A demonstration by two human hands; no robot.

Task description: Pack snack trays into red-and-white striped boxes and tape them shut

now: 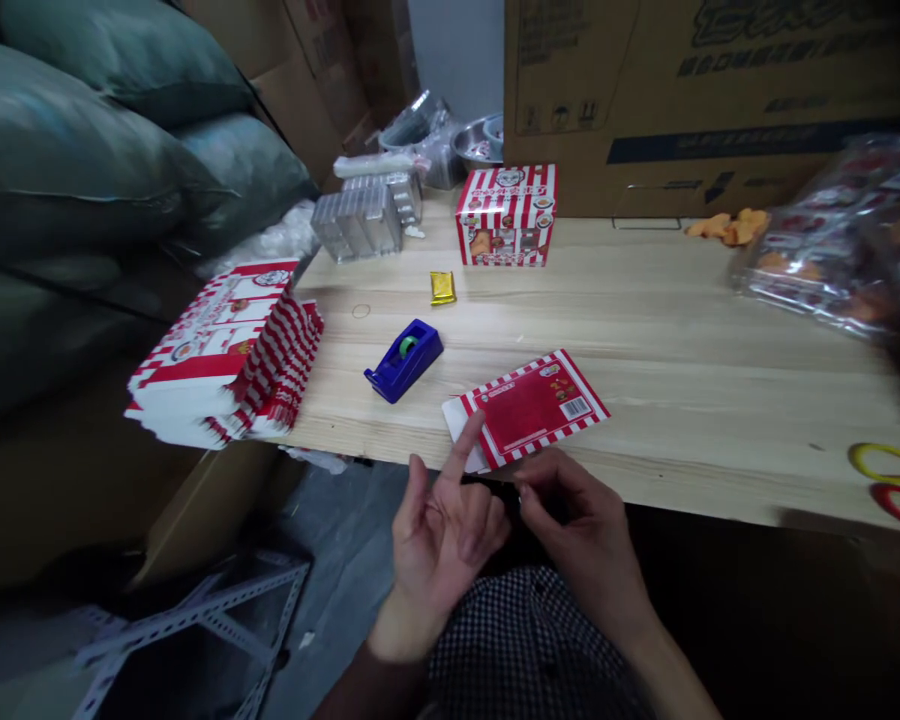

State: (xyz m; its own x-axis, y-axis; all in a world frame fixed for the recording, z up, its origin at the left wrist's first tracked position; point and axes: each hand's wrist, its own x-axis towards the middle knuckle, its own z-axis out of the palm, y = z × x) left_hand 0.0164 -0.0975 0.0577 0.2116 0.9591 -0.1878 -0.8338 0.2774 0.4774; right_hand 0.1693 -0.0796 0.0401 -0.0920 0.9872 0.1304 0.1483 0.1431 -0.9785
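Note:
A flat red-and-white striped carton [529,408] lies at the near edge of the wooden table [682,350]. My left hand [442,530] is palm up below the edge, its index finger stretched up to touch the carton's white flap, the other fingers curled. My right hand [577,525] is beside it, just under the carton, its fingers pinched together toward the left hand; what they hold, perhaps a bit of tape, is too small to make out. A blue tape dispenser [403,360] sits left of the carton.
A stack of flat striped cartons [229,355] overhangs the table's left end. A folded striped box [507,215], a small gold packet [442,288], clear plastic trays [364,215], bagged snacks [840,235] and large cardboard boxes [705,90] stand farther back. Yellow and red loops [892,480] lie at the right.

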